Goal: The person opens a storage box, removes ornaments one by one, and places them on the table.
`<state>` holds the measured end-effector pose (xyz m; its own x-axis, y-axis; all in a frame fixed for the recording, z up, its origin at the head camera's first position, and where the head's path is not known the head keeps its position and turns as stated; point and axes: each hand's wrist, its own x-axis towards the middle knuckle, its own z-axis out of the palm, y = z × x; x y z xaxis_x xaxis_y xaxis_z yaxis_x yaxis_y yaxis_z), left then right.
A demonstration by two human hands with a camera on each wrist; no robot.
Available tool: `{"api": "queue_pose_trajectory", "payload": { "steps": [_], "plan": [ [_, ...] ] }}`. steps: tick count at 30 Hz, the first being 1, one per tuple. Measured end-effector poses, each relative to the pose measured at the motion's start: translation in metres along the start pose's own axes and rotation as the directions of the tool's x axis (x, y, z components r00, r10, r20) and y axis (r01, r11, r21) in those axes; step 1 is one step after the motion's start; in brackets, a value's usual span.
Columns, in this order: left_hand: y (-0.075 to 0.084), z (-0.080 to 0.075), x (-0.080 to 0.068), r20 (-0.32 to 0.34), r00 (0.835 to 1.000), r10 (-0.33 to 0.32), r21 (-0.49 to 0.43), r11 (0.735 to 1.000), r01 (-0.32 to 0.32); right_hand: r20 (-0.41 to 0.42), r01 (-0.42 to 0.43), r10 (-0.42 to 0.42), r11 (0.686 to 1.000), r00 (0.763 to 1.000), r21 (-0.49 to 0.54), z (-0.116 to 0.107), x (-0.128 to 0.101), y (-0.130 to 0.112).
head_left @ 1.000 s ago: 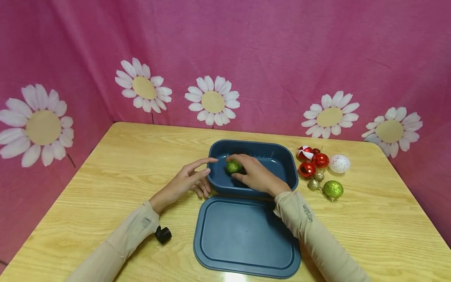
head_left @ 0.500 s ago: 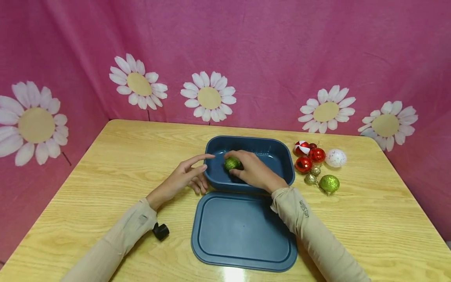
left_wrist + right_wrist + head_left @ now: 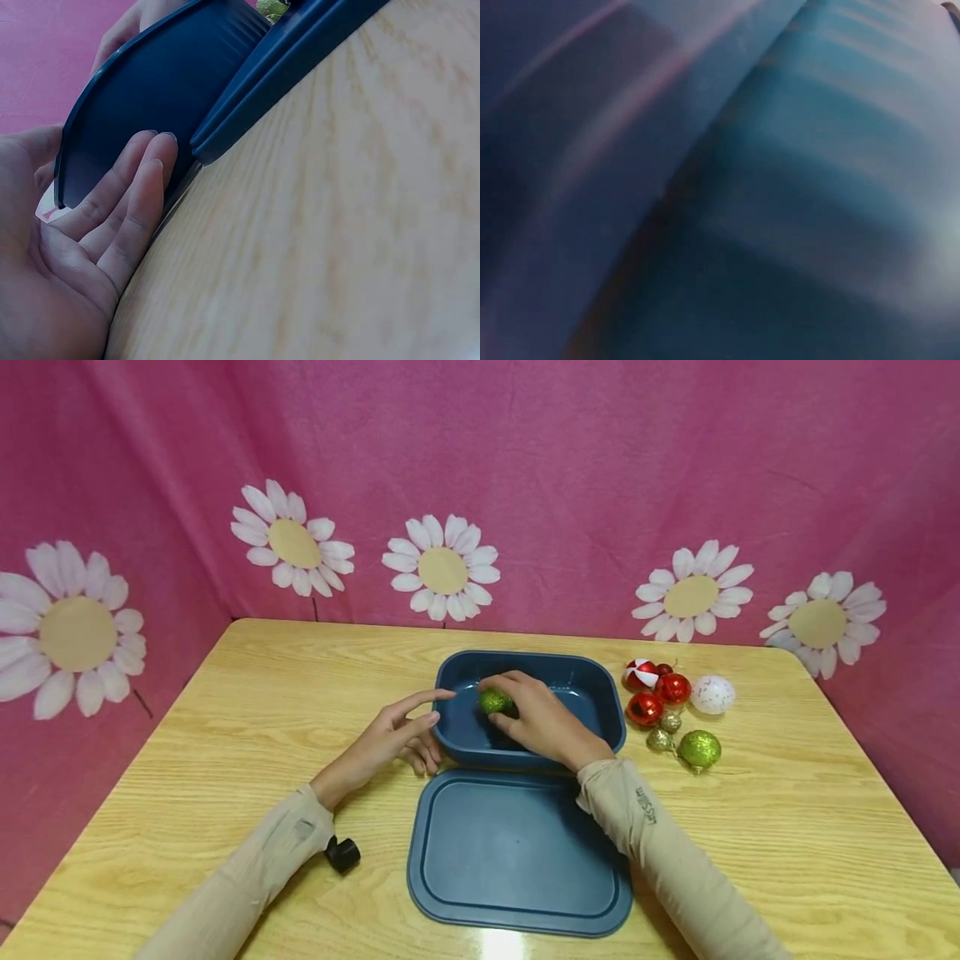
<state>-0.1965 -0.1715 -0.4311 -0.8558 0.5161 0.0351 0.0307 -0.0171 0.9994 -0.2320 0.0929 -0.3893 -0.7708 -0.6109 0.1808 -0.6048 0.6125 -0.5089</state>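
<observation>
Inside the dark blue box (image 3: 573,756), near its left end, my right hand (image 3: 546,720) grips a green glitter ball ornament (image 3: 493,701) between fingers and thumb. My left hand (image 3: 386,745) is at the box's left end, its index finger reaching over the rim. Seen from the left wrist, several fairly straight fingers (image 3: 135,202) of that hand lie against the box's outer wall (image 3: 150,97), with the thumb by the rim. The matching flat lid (image 3: 517,852) lies on the table in front of the box. The right wrist view is a blur of blue surfaces; no hand shows there.
Right of the box is a cluster of ornaments: a red-and-white ball (image 3: 641,674), red balls (image 3: 672,688), small gold balls (image 3: 660,740), a white speckled ball (image 3: 712,694) and another green glitter ball (image 3: 699,748). Pink flowered cloth (image 3: 555,485) hangs behind the wooden table (image 3: 322,668).
The head view has shifted slightly. Both hands keep nearly the same places at the box, and the right hand still grips the green ball ornament.
</observation>
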Motion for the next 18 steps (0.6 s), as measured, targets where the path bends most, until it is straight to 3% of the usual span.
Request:
{"api": "queue_pose_trajectory", "payload": {
  "steps": [9, 18],
  "plan": [
    [-0.001, 0.0, 0.001, -0.003, 1.0, -0.003, -0.006, 1.0, 0.003, -0.074, 0.032, -0.035, 0.999, 0.997, -0.033, -0.012, -0.017, 0.002],
    [0.0, 0.0, 0.001, -0.012, 1.0, -0.008, -0.004, 1.0, 0.008, -0.08, 0.015, -0.021, 0.998, 0.997, -0.067, -0.019, -0.034, 0.006]
  ]
}}
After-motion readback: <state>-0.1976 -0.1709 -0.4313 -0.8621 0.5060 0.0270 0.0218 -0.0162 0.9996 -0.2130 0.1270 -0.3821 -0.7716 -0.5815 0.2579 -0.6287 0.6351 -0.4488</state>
